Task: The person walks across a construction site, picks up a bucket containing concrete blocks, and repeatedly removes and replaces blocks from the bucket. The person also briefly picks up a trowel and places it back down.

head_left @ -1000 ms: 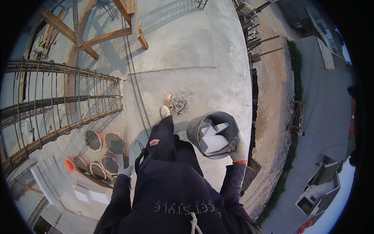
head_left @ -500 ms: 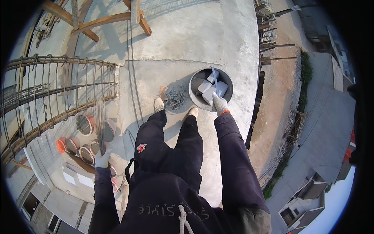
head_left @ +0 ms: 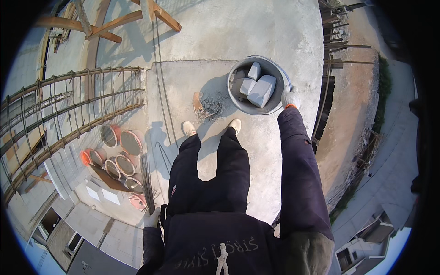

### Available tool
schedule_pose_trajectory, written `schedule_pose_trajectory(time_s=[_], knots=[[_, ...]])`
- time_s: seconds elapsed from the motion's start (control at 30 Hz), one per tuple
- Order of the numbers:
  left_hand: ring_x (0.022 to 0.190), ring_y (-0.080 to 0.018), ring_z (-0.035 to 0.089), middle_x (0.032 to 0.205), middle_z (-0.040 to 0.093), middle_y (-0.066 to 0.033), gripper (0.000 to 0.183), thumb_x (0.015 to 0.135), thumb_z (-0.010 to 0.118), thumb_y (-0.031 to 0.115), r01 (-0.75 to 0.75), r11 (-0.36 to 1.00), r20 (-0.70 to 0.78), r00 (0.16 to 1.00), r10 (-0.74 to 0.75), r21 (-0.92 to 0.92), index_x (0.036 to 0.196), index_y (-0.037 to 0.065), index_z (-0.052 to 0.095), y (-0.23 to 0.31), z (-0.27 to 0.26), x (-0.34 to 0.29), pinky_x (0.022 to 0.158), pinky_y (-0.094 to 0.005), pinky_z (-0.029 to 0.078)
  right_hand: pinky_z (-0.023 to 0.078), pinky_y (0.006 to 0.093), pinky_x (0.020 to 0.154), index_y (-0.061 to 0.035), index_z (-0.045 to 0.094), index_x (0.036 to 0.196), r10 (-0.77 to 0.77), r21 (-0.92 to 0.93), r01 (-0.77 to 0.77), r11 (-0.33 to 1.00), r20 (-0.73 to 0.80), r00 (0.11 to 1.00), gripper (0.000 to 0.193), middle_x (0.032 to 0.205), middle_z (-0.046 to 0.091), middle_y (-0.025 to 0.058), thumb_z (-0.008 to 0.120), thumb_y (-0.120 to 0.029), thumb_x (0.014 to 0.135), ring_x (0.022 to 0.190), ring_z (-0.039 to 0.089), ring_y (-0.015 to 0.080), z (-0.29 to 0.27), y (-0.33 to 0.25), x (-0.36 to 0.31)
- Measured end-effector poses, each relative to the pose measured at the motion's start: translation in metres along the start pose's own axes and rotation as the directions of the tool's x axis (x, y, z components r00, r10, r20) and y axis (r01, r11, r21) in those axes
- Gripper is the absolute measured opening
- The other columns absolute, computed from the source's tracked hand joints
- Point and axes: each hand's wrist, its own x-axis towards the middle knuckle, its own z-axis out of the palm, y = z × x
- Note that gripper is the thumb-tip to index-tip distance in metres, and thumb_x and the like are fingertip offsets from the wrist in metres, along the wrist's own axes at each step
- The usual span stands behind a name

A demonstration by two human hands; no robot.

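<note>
My right hand (head_left: 291, 97), in a white glove with an orange cuff, is closed at the right side of a round grey bucket (head_left: 234, 101). It grips the bucket's handle (head_left: 288, 81), which lies along the right rim. Inside the bucket are several pale grey blocks (head_left: 262, 90) with broken edges. Down by my left hip, my gloved left hand (head_left: 151, 217) is closed round a bundle of thin metal rods (head_left: 146, 183) pointing forward. The fingers of both hands show only in part.
A small heap of grey rubble (head_left: 212, 108) lies ahead of my feet. Left are a rebar cage (head_left: 73, 106), several mortar-filled buckets (head_left: 131, 143) and white blocks (head_left: 110, 195). Timber supports (head_left: 114, 25) stand at the far left. The concrete slab's edge (head_left: 316, 114) drops off at right.
The bucket has shifted right and slightly away, and its handle has swung from across the opening to the right rim. My left hand has drawn back toward my hip with the rods.
</note>
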Motion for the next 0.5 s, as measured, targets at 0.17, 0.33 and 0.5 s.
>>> schedule_pose_trajectory(time_s=[0.17,0.33,0.5], knots=[[0.058,-0.0091,0.058,0.075,0.065,-0.0021,0.027,0.096,0.077,0.027,-0.085,0.981,0.042,0.996,0.079,0.172,0.103,0.003,0.067,0.052,0.017,0.006,0.051,-0.0269,0.045,0.048,0.0485,0.111,0.0059,0.058,0.143,0.278,-0.092,-0.277,0.957,0.003,0.961,0.079,0.139,0.063,0.0327,0.062,-0.057,0.095,0.13,0.062,0.0455,0.032,0.081,-0.048],[0.046,-0.011,0.053,0.067,0.059,-0.0033,0.029,0.097,0.076,0.028,-0.112,0.967,0.144,0.986,0.081,0.228,0.1,0.002,0.064,0.118,0.038,0.039,0.042,-0.0273,0.043,0.052,0.0504,0.105,0.0044,0.066,0.133,0.175,-0.248,-0.088,0.965,0.354,0.919,0.072,0.127,0.068,0.0338,0.063,-0.056,0.094,0.122,0.066,0.0464,0.083,0.136,-0.228],[0.046,-0.0109,0.053,0.068,0.058,-0.0024,0.031,0.098,0.074,0.031,-0.303,0.895,0.265,0.939,0.221,0.328,0.104,0.002,0.065,0.183,0.063,0.131,0.042,-0.0291,0.043,0.056,0.047,0.093,-0.0021,0.074,0.113,0.26,-0.133,-0.224,0.966,0.487,0.834,0.055,0.108,0.076,0.0249,0.071,-0.053,0.092,0.107,0.072,0.0412,0.108,0.104,-0.376]])
